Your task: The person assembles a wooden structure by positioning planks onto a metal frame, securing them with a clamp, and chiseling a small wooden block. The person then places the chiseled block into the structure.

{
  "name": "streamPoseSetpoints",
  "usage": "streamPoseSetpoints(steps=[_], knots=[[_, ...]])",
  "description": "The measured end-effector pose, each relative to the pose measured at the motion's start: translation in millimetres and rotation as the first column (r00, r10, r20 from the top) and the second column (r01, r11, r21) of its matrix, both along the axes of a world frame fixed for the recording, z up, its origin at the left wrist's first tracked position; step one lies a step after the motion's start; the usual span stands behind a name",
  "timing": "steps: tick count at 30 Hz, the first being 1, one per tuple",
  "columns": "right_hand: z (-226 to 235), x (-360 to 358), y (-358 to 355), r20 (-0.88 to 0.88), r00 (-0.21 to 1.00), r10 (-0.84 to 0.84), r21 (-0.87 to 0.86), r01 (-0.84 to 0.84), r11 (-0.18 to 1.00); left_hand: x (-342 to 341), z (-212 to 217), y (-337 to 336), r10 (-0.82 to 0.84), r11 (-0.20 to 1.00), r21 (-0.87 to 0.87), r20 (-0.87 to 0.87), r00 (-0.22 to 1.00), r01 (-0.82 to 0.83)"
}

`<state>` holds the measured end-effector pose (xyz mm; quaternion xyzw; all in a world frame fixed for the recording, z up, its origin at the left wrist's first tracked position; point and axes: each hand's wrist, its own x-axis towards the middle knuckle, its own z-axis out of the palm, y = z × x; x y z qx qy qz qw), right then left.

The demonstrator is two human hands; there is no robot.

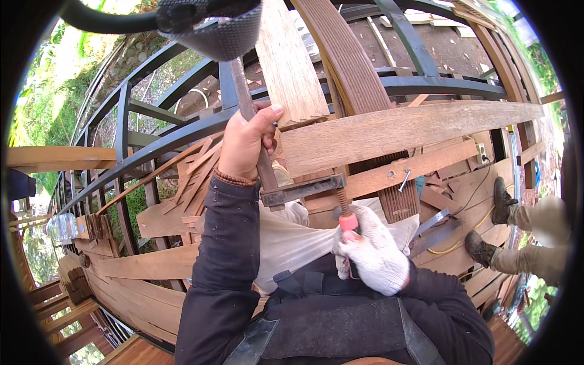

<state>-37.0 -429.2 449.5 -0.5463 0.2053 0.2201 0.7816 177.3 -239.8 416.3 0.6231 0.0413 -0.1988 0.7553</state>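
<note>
My bare left hand (242, 149) is wrapped round the steel bar of an F-clamp (304, 190), its thumb stretched upward along the bar. The clamp's sliding arm reaches right to a rusty threaded screw with a red end. My right hand (374, 252), in a white glove, is closed at the screw's lower end, next to the red part; the handle itself is mostly hidden by the glove. Just beyond the clamp arm a long wooden board (413, 131) lies crosswise. A pale plank (289, 67) runs away from me past the left hand.
Dark metal frame beams (438, 85) cross at the back. A narrower board (420, 164) carries a loose bolt (404, 180). Wood offcuts (198, 173) are piled at left. Another person's boots (480, 246) stand at right near a yellow cord. A dark mesh-covered object (210, 27) hangs at the top.
</note>
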Motion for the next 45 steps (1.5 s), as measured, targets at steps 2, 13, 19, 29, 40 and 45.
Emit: streamPoseSetpoints(steps=[2,13,19,29,40,45], knots=[[-10,8,-4,-0.121,0.99,0.077,0.391,-0.024,0.92,1,1,1,-0.011,1.0,-0.008,0.005,1.0,0.011],[-13,3,-9,0.182,0.982,0.051,-0.178,-0.018,0.984,2,0,-1,-0.032,0.999,0.04,-0.003,0.999,0.032],[14,3,-12,0.468,0.719,0.515,-0.801,0.098,0.591,-1,11,-2,-0.06,0.998,0.025,-0.023,0.998,0.06],[-4,-3,-12,0.337,0.76,0.555,-0.734,-0.157,0.661,4,13,2,-0.066,0.994,0.084,-0.014,0.998,0.067],[-15,-11,-5,0.292,0.931,0.217,-0.22,-0.155,0.963,2,6,0,-0.022,0.998,0.054,0.026,0.999,0.021],[1,-5,6,-0.013,0.998,0.06,0.056,-0.059,0.997,3,6,3,-0.043,0.996,0.073,0.027,0.999,0.041]])
